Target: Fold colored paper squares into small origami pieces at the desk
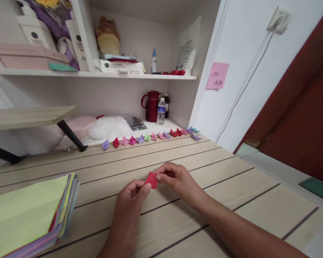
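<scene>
A small folded piece of red paper [151, 178] is held just above the middle of the wooden table [193, 222]. My left hand [134, 195] pinches its lower left edge between thumb and fingers. On its right corner, the thumb and forefinger of my right hand [172, 176] are closed. Creases cross the paper's face, and the fingertips hide its edges. Beyond my hands, several small folded paper boats [132, 140] in red, pink, purple and green stand in a row along the table's back edge.
At the left lies a stack of coloured paper [27, 211]. A raised wooden stand [29, 117] with black legs is behind it. On the back ledge are a red thermos jug [152, 106], a water bottle [161, 111] and a white plastic bag [110, 127]. A shelf [123, 75] runs above.
</scene>
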Demonstrator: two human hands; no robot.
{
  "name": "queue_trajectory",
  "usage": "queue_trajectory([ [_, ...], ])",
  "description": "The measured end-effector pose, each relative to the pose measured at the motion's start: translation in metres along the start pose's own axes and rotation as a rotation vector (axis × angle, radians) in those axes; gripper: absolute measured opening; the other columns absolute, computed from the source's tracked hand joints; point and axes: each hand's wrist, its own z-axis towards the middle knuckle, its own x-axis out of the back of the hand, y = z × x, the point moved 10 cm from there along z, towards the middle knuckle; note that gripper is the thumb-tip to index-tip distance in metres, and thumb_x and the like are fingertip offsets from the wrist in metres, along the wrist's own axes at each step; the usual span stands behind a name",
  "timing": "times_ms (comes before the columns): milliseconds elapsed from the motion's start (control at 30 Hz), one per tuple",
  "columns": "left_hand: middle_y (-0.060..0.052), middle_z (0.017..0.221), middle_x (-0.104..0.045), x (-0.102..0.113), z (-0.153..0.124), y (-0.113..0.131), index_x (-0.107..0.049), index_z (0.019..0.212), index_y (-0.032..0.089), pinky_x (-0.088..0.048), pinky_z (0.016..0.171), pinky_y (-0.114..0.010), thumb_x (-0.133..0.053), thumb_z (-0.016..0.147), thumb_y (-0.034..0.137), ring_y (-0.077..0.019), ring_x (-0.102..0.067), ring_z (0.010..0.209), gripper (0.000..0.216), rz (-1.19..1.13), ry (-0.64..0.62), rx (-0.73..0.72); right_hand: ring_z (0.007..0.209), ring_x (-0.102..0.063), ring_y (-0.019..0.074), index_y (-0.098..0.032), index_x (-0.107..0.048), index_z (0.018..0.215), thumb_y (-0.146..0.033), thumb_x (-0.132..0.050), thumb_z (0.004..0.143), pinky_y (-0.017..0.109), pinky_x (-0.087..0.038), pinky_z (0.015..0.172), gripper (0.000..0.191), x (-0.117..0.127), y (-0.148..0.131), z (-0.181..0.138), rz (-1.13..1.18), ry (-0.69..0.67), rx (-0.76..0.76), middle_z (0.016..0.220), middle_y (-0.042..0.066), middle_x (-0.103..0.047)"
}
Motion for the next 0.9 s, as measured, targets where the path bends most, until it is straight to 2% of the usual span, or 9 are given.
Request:
queue_trajectory([
  [200,-0.003,0.080,-0.067,-0.002,0.000,0.006,-0.072,0.080,0.019,-0.043,0.086,-0.032,-0.065,0.077,0.058,-0.0205,-0.057,0.084,0.039,-0.033,0.006,-0.055,0.059,-0.057,0.0124,-0.015,-0.070,0.074,-0.033,-0.078,0.071,0.027,-0.045,0.062,0.021,-0.003,0.019,0.001,0.174,-0.021,-0.168,0.063,0.002,-0.065],
  [333,-0.006,0.094,-0.070,-0.002,-0.001,0.007,-0.073,0.098,0.019,-0.045,0.091,-0.035,-0.063,0.080,0.058,-0.0209,-0.060,0.086,0.045,-0.075,0.010,-0.060,0.057,-0.060,0.0125,-0.014,-0.068,0.074,-0.039,-0.083,0.067,0.027,-0.049,0.061,0.029,-0.005,0.035,0.001,0.276,-0.020,-0.251,0.064,0.003,-0.068],
  [400,-0.006,0.096,-0.071,-0.003,0.001,0.005,-0.073,0.102,0.020,-0.045,0.091,-0.034,-0.062,0.080,0.057,-0.0204,-0.060,0.087,0.044,-0.048,0.005,-0.056,0.057,-0.060,0.0121,-0.014,-0.068,0.075,-0.040,-0.085,0.066,0.026,-0.050,0.062,0.032,-0.006,0.040,0.000,0.311,-0.013,-0.282,0.065,0.004,-0.068],
  [567,-0.002,0.078,-0.070,-0.006,0.007,-0.003,-0.073,0.085,0.020,-0.047,0.080,-0.030,-0.076,0.067,0.046,-0.0205,-0.062,0.082,0.031,-0.018,-0.018,-0.048,0.054,-0.059,0.0101,-0.014,-0.068,0.074,-0.040,-0.087,0.063,0.025,-0.049,0.061,0.034,-0.010,0.043,-0.004,0.356,-0.004,-0.317,0.063,0.002,-0.067],
  [667,0.001,0.071,-0.064,-0.006,0.007,-0.006,-0.069,0.070,0.020,-0.043,0.070,-0.026,-0.079,0.063,0.038,-0.0165,-0.057,0.072,0.022,0.009,-0.013,-0.055,0.053,-0.059,0.0099,-0.013,-0.069,0.073,-0.039,-0.088,0.062,0.023,-0.047,0.059,0.034,-0.012,0.041,-0.006,0.360,-0.009,-0.318,0.063,0.003,-0.067],
  [767,0.004,0.063,-0.052,-0.001,0.005,-0.002,-0.065,0.059,0.020,-0.036,0.062,-0.024,-0.078,0.064,0.034,-0.0120,-0.046,0.063,0.020,0.051,0.011,-0.084,0.056,-0.060,0.0101,-0.013,-0.070,0.073,-0.039,-0.089,0.060,0.023,-0.046,0.060,0.035,-0.014,0.036,-0.008,0.362,-0.018,-0.303,0.066,0.003,-0.069],
  [900,0.004,0.066,-0.050,-0.001,0.004,0.009,-0.066,0.056,0.021,-0.033,0.060,-0.024,-0.075,0.066,0.036,-0.0114,-0.041,0.063,0.021,0.062,-0.019,-0.133,0.058,-0.059,0.0108,-0.013,-0.071,0.073,-0.040,-0.090,0.059,0.025,-0.047,0.065,0.036,-0.019,0.025,-0.009,0.407,-0.080,-0.282,0.068,0.003,-0.069],
])
